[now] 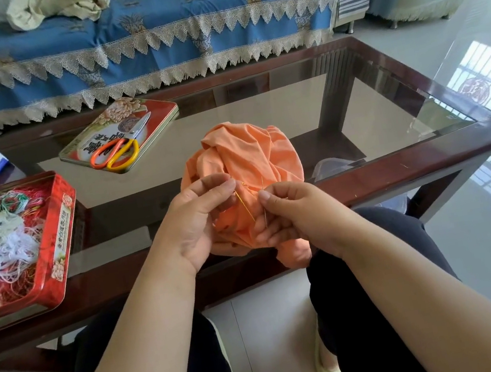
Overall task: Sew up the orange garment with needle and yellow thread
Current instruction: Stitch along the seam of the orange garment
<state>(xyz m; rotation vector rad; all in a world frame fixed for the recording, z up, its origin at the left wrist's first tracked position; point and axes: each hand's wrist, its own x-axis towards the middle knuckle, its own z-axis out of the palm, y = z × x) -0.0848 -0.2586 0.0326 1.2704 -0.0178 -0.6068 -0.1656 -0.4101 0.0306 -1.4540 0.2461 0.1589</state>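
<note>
While the bunched orange cloth garment [244, 166] sits at the near edge of the dark wooden, glass-topped coffee table [421, 109], both hands work on it from the head view. Its lower folds hang over the table edge toward the person's lap, and its upper folds heap up on the glass.

On the left, the left hand [200, 216] grips the fabric, with its fingers curled and the thumb and fingertips closed on a fold near the stitching. On the right, the right hand [295, 213] has its fingers curled in, thumb and forefinger pinched on a thin metal needle [263, 199] that stands nearly upright against the cloth. A strand of yellow thread [244, 204] runs slantwise across the garment between the two hands.

Further back on the table lies a flat red tin lid printed with flowers [140, 119], and on it rest scissors with orange and yellow handles [119, 149]. At the table's left end stands an open red rectangular tin [61, 228] filled with tangled threads of white, red and green. Behind the table is a sofa with a blue cover edged in cream lace [146, 39]. Pale glossy floor tiles [490, 224] reflect a barred window.
</note>
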